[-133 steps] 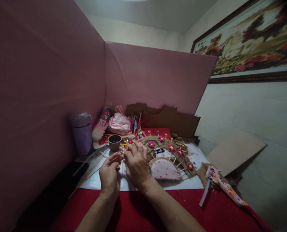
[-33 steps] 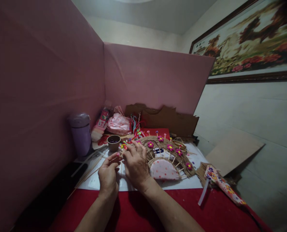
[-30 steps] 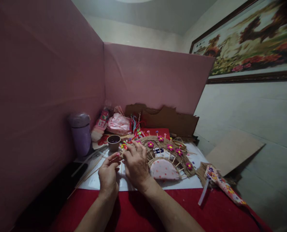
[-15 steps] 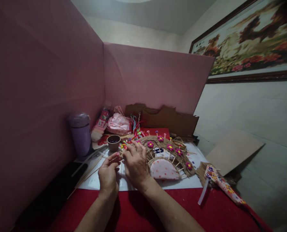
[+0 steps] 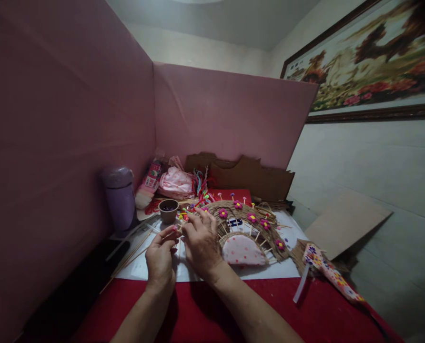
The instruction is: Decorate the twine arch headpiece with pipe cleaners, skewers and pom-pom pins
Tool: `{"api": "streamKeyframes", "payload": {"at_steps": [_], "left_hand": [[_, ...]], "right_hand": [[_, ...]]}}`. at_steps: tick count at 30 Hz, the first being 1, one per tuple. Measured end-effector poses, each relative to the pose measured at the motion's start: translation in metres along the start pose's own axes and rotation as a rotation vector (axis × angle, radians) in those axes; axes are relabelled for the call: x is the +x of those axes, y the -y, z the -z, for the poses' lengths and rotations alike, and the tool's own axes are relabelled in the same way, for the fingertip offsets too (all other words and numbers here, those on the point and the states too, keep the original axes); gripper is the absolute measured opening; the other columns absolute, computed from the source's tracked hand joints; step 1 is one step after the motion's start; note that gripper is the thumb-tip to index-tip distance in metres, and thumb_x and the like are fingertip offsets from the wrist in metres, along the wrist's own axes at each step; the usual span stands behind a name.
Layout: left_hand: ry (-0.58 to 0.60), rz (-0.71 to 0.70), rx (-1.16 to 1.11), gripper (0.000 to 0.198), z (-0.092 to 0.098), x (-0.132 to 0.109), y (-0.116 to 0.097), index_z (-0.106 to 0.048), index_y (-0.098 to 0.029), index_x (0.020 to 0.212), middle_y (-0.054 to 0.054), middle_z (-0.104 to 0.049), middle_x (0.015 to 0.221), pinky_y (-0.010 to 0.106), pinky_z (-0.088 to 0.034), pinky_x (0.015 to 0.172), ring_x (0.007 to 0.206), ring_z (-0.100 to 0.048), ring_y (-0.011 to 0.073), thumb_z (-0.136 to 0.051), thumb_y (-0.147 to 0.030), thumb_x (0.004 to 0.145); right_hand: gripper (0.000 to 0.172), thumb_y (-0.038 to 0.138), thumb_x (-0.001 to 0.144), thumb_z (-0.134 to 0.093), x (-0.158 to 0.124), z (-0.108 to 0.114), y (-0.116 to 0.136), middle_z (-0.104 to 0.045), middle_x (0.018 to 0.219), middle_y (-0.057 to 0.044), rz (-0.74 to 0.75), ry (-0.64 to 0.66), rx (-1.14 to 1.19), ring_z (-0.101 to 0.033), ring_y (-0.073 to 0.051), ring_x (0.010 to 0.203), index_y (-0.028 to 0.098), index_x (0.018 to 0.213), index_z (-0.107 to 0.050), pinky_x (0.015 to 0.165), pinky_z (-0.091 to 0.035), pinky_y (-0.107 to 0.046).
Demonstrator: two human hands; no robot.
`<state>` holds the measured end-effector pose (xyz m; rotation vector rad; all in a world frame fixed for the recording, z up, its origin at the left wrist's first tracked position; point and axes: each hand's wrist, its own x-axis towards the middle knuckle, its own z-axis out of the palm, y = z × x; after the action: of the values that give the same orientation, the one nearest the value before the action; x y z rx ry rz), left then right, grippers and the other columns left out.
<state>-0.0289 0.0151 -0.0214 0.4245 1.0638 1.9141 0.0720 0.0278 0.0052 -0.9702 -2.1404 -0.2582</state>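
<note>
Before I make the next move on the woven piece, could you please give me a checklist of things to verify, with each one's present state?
1. Left hand pinches at the left end of the woven piece: ok.
2. Right hand rests on the woven piece: ok.
3. What the left fingertips pinch, twine or stick: cannot tell, hidden.
4. Cup upright, apart from both hands: ok.
5. Loose sticks lie close by, left of the left hand: ok.
</note>
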Motion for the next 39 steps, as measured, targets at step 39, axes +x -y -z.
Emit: {"api": "streamKeyframes", "payload": {"at_steps": [39], "left_hand": [[-0.004, -0.003, 0.029, 0.036, 0.0008, -0.0028, -0.0015, -0.067, -0.015, 0.081, 0.003, -0.067, 0.07, 0.02, -0.034, 0.053, 0.06, -0.057, 0.0109, -0.056, -0.008, 0.047]], "right_hand": [[0.016, 0.021, 0.079, -0.056, -0.0009, 0.0011, -0.0005, -0.053, 0.121, -0.008, -0.008, 0.019, 0.002, -0.031, -0.027, 0.125, 0.019, 0.095, -0.06, 0.104, -0.017, -0.045]]}}
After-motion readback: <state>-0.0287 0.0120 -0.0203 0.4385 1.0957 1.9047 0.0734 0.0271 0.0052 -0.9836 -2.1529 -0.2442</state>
